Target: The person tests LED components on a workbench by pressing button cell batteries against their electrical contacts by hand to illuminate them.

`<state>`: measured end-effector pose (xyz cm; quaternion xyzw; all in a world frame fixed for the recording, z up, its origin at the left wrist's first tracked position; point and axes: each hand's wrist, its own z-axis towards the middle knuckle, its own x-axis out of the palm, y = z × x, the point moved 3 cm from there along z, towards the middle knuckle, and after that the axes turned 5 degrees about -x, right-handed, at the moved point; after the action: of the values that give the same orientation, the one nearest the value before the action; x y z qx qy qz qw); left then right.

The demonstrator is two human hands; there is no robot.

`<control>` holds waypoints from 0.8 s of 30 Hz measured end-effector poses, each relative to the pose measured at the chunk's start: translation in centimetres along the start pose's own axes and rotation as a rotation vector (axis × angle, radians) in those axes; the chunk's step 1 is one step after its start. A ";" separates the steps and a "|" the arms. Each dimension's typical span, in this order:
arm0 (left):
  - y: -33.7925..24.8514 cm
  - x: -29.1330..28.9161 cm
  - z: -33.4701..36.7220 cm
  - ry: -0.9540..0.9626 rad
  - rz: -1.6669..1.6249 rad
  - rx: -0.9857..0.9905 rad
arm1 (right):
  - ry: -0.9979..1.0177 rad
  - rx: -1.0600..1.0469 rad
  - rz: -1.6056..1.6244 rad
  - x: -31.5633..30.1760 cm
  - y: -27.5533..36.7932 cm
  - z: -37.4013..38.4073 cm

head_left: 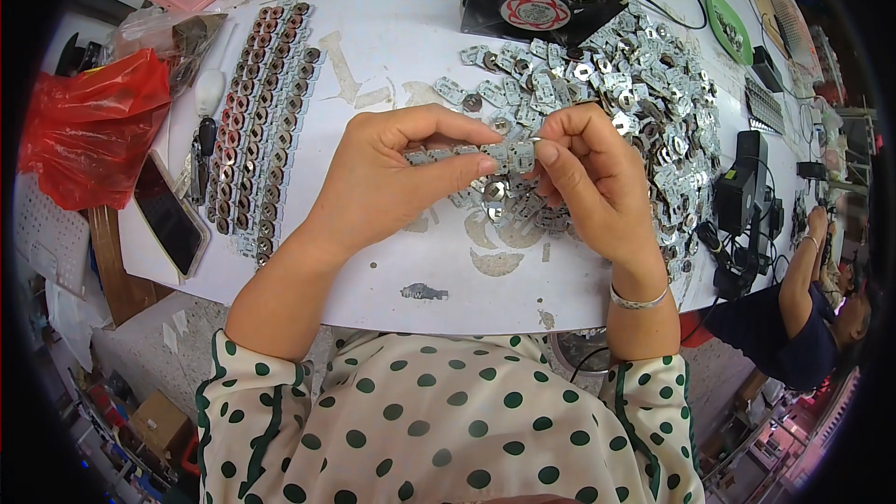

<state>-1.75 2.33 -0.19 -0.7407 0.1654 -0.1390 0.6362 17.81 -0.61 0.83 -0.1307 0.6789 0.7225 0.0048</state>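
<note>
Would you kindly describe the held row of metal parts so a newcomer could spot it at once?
Over the white table, the left hand and right hand nearly meet. Between them is a short silvery row of metal parts. It is held, while the long rows to its left and the loose heap behind and to its right lie on the table.

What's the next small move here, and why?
Perhaps gently press the right end of the short row of small silvery metal parts with the right hand, to even it: that hand's thumb and fingertips are at that end, while the left hand holds the row from the other side.
</note>
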 end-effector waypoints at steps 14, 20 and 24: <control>0.4 0.2 -0.2 0.186 -0.230 -0.258 | 0.096 0.263 0.452 0.5 -0.4 -0.8; -0.8 0.9 -0.4 -0.063 0.192 0.329 | -0.148 0.063 0.231 0.7 -1.2 -0.6; -0.7 1.4 -0.6 -0.166 0.343 0.414 | -0.135 -0.017 -0.060 0.5 -1.5 -0.5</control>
<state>-0.65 1.24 0.62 -0.5649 0.2039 0.0009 0.7995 17.70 -1.04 -0.76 -0.1019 0.6668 0.7348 0.0710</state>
